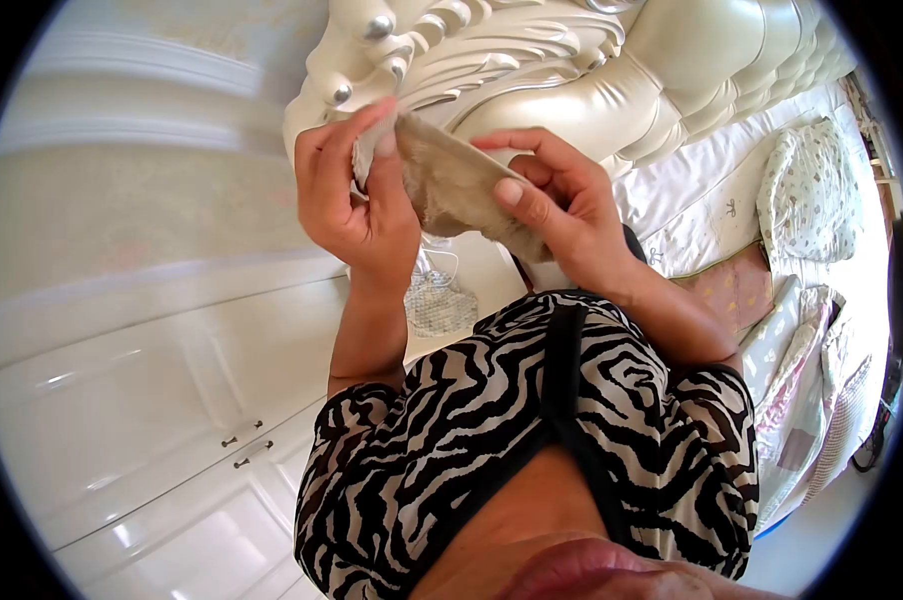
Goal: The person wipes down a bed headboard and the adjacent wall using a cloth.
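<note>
A beige cloth (457, 180) with a darker, damp-looking brownish patch is stretched between my two hands, in front of the carved headboard. My left hand (357, 195) pinches its left end between thumb and fingers. At the other end, my right hand (562, 200) grips the cloth with the thumb on the near side and the index finger along the upper edge. The cloth is raised off every surface and sags slightly in the middle. Part of its right end is hidden behind my right hand.
The cream padded headboard (712, 70) rises behind my hands. To the right is a bed with a patterned pillow (812, 190) and rumpled bedding (812, 400). White cabinets (152, 400) line the left side. A beaded, glassy object (440, 303) stands on a pale surface below my left hand.
</note>
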`<state>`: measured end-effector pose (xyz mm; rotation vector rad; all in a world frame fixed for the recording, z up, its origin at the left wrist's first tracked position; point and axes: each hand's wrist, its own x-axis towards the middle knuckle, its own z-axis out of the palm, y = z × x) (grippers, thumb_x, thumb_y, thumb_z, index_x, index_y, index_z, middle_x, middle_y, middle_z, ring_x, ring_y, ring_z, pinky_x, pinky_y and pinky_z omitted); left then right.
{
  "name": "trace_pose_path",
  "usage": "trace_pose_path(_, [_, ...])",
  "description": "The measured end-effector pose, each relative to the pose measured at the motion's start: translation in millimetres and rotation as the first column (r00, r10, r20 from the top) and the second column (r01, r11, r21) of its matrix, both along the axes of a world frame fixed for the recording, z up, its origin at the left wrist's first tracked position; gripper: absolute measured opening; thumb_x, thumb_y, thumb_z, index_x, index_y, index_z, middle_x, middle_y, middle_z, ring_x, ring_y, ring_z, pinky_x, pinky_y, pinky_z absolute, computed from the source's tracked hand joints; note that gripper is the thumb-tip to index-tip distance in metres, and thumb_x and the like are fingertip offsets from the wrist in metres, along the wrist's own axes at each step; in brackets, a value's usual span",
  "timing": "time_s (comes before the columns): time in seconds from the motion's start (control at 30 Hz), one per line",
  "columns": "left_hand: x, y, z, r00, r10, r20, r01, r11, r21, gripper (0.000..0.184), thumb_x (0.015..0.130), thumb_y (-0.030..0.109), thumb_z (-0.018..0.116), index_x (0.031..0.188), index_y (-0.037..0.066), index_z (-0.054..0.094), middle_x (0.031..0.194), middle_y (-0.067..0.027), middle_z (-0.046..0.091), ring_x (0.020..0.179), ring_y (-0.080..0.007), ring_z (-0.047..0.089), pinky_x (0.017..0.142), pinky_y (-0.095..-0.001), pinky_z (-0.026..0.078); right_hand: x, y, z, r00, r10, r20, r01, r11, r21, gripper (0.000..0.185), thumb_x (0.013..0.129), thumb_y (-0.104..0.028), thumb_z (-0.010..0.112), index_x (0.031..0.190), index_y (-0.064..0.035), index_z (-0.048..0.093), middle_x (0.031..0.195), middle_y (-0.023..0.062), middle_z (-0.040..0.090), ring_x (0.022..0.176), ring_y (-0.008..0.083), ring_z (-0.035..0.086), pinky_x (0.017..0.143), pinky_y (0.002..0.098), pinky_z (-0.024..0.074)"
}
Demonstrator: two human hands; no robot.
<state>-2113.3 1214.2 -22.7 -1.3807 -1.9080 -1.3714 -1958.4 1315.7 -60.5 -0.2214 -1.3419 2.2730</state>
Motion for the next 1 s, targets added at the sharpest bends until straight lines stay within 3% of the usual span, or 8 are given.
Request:
trace_pose_path(0.13, [7.3,29.1,-4.3,0.985,-0.041,0.166,0.000,0.970,0.241,0.021,0.078,-0.009,0.077,0.090,0.003,0.065,0.095,-0.0057,0.064,0.080,-0.0143,0.062,0.065,-0.0256,0.050,-9.0,-9.8,-7.2,0.987,-0.030,-0.155,0.026,0.999,-0.029,0.052,0.101,-0.009,0.055,0.151,-0.0088,0.037,0.084,-0.0012,0.059,0.068,0.0019,0.047,0.057,0.0188,0.0362])
trace_pose_path(0.23, [-7.8,48.5,0.0,0.876,0.156,-0.457,-0.122,0.987,0.104,0.028,0.069,-0.009,0.076,0.088,0.009,0.068,0.085,-0.0027,0.061,0.077,-0.0185,0.059,0.055,-0.0277,0.044,-16.0,-10.3,-7.0,0.983,-0.084,-0.162,0.080,0.996,-0.035,0.054,0.101,-0.005,0.051,0.152,-0.0110,0.035,0.087,-0.0003,0.059,0.068,0.0012,0.045,0.056,0.0184,0.0352])
trace_pose_path(0.27, [-10.9,61.4,-2.3,0.853,0.181,-0.490,-0.099,0.977,0.188,0.032,0.061,-0.007,0.074,0.086,0.012,0.069,0.085,-0.0006,0.060,0.074,-0.0212,0.056,0.054,-0.0288,0.043,-18.0,-9.0,-6.7,0.984,-0.098,-0.147,0.096,0.995,-0.026,0.055,0.101,-0.004,0.050,0.153,-0.0116,0.034,0.089,0.0000,0.059,0.067,0.0009,0.044,0.056,0.0182,0.0349])
trace_pose_path(0.37, [-16.1,76.1,0.4,0.681,0.313,-0.663,-0.242,0.950,0.199,0.030,0.060,-0.002,0.073,0.084,0.015,0.070,0.085,0.0020,0.060,0.071,-0.0188,0.053,0.054,-0.0280,0.042,-25.9,-2.7,-10.9,0.982,-0.138,-0.129,0.134,0.990,-0.037,0.053,0.100,-0.003,0.049,0.151,-0.0120,0.037,0.090,0.0000,0.059,0.066,0.0004,0.043,0.055,0.0184,0.0346])
trace_pose_path(0.4, [-12.5,74.3,0.6,0.686,0.324,-0.652,-0.333,0.936,0.116,0.030,0.064,-0.001,0.079,0.085,0.018,0.072,0.092,0.0033,0.063,0.083,-0.0206,0.056,0.066,-0.0314,0.049,-28.4,-0.4,-11.6,0.981,-0.152,-0.121,0.148,0.988,-0.041,0.052,0.100,-0.002,0.048,0.151,-0.0118,0.038,0.090,-0.0001,0.059,0.066,0.0003,0.043,0.055,0.0184,0.0344])
trace_pose_path(0.7, [-5.3,72.6,7.2,0.427,0.272,-0.862,-0.518,0.856,0.014,0.029,0.070,0.010,0.081,0.094,0.023,0.075,0.100,0.0105,0.067,0.089,-0.0160,0.058,0.063,-0.0294,0.044,-36.5,7.9,-18.6,0.980,-0.174,-0.097,0.167,0.983,-0.081,0.046,0.099,0.000,0.047,0.144,-0.0076,0.047,0.085,-0.0036,0.054,0.066,0.0008,0.038,0.057,0.0190,0.0331])
trace_pose_path(0.87, [-3.6,54.8,-6.2,0.566,0.168,-0.807,-0.420,0.901,-0.107,0.027,0.077,0.009,0.080,0.104,0.013,0.076,0.101,0.0029,0.066,0.079,-0.0164,0.061,0.063,-0.0307,0.045,-27.8,11.9,-14.0,0.985,-0.162,-0.051,0.159,0.985,-0.066,0.046,0.098,0.000,0.047,0.143,-0.0062,0.048,0.085,-0.0042,0.055,0.065,0.0011,0.037,0.057,0.0194,0.0327])
trace_pose_path(1.0, [-11.1,57.8,-20.0,0.734,0.123,-0.668,-0.258,0.960,-0.107,0.030,0.078,-0.001,0.078,0.107,0.004,0.075,0.099,-0.0063,0.065,0.072,-0.0197,0.062,0.063,-0.0319,0.050,-32.2,10.2,-20.6,0.964,-0.245,-0.102,0.257,0.958,0.129,0.047,0.097,0.000,0.049,0.144,-0.0046,0.048,0.086,-0.0012,0.057,0.065,0.0022,0.040,0.057,0.0197,0.0350])
